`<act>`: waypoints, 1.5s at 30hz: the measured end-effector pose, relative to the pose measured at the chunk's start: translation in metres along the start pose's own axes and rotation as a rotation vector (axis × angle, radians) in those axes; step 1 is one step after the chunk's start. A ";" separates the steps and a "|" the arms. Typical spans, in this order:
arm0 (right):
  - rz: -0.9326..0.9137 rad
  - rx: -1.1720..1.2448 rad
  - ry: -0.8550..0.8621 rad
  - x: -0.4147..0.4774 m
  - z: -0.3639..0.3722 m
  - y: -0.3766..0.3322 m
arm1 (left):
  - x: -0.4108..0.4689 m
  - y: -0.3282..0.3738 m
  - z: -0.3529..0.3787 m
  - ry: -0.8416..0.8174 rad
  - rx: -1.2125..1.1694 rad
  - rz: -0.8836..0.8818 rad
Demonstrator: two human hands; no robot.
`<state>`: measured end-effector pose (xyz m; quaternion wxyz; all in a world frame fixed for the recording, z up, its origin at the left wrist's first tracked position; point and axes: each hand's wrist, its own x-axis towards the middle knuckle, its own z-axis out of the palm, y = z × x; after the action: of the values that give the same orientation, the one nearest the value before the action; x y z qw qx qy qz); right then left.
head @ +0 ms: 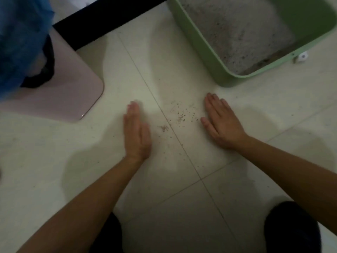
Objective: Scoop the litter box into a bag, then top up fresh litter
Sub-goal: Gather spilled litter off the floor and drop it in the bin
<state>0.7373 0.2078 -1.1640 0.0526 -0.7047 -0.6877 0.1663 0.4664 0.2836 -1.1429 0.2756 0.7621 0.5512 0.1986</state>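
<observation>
1. Both hands hold nothing: I see my left hand (pixel 137 131) and right hand (pixel 221 121) flat, fingers straight.
2. Spilled litter bits (pixel 179 116) lie between them.
3. Past my right hand sits the green litter box (pixel 206 53).
4. Far left hangs the blue bag (pixel 20 42).

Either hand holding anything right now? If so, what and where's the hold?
Nothing held. The left hand and right hand are both open, on or just above the floor, flanking spilled litter.

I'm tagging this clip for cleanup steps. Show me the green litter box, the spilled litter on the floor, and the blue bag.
green litter box (pixel 209 57), head view, near side wall.
spilled litter (pixel 181 116), head view, densest scatter between the hands.
blue bag (pixel 20 39), head view, middle of plastic.
</observation>
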 end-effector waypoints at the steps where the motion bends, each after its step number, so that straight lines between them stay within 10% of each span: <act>1: 0.010 -0.022 -0.002 0.004 0.001 -0.002 | -0.002 -0.023 -0.015 0.055 0.036 -0.087; 9: -0.005 -0.048 0.004 0.013 0.007 -0.007 | -0.038 -0.144 -0.092 0.090 0.366 -0.480; 23: 0.141 0.035 0.134 -0.027 0.003 0.016 | -0.002 0.054 0.053 -0.309 -0.032 0.305; 32: 0.769 0.128 0.371 -0.075 -0.019 0.097 | 0.073 0.045 0.059 -0.401 0.251 0.374; 37: 0.952 0.090 0.390 -0.086 -0.039 0.143 | 0.055 0.076 0.091 -0.539 0.180 0.687; 45: 1.106 0.177 0.346 -0.062 -0.054 0.210 | 0.056 0.081 0.094 -0.540 0.097 0.723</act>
<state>0.9539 0.1447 -1.1673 0.1283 -0.9687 -0.1827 0.1083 0.6004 0.2987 -1.1634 0.2865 0.9421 0.1667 0.0502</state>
